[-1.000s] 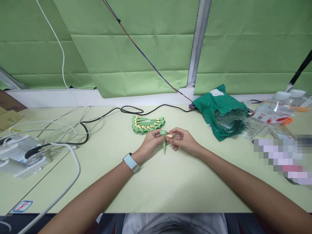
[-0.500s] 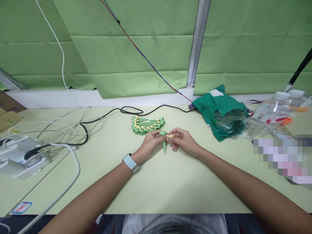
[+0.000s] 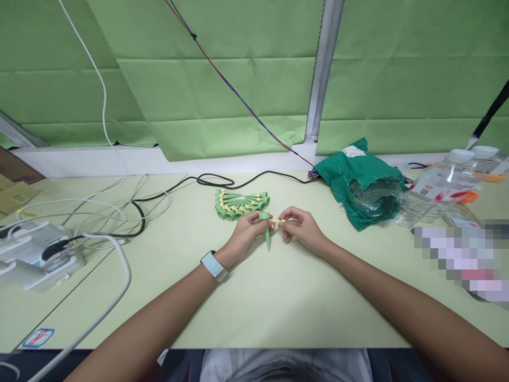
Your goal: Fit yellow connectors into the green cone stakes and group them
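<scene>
My left hand (image 3: 249,232) is closed on a green spike (image 3: 268,240) with a round cap at its top; its pointed end hangs down. A small yellow piece (image 3: 277,221) sticks out sideways from the spike towards the right. The thumb and fingers of my right hand (image 3: 297,225) pinch the outer end of that yellow piece. Just behind my left hand, several green spikes with yellow parts (image 3: 241,204) lie fanned out on the table.
A green plastic bag (image 3: 360,180) stands at the right, beside clear bottles (image 3: 441,180). White power adapters (image 3: 47,254) and tangled cables lie at the left. A black cable (image 3: 270,172) runs along the back of the table (image 3: 270,313).
My right hand has shifted slightly to the right, away from the spike, and more of the yellow piece shows between the hands. My left hand has barely moved.
</scene>
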